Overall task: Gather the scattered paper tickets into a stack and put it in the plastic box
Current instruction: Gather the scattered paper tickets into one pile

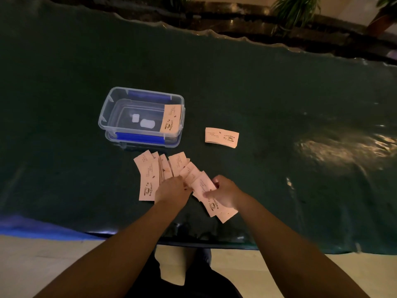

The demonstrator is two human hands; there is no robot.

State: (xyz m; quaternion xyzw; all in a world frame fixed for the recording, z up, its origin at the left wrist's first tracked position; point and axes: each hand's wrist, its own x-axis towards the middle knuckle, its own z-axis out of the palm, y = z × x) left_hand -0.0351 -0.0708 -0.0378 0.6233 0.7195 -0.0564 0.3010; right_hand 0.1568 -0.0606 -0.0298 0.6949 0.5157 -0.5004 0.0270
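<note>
Several pink paper tickets point(150, 173) with a coffee-cup print lie fanned out on the dark green table, just in front of the clear plastic box point(107, 117). The box has blue clips and one ticket point(170, 119) leaning inside against its right wall. A small neat stack of tickets point(221, 137) lies to the right of the box. My left hand point(170, 190) rests on the fanned tickets, fingers curled over them. My right hand point(225, 193) grips a few overlapping tickets point(204, 186) at the right end of the fan.
The table's near edge point(193, 244) runs just below my forearms, with pale floor beneath. A blue patch point(32, 229) shows at the lower left. The wavy far edge of the table cover point(214, 34) meets a dark ledge with potted plants point(294, 9).
</note>
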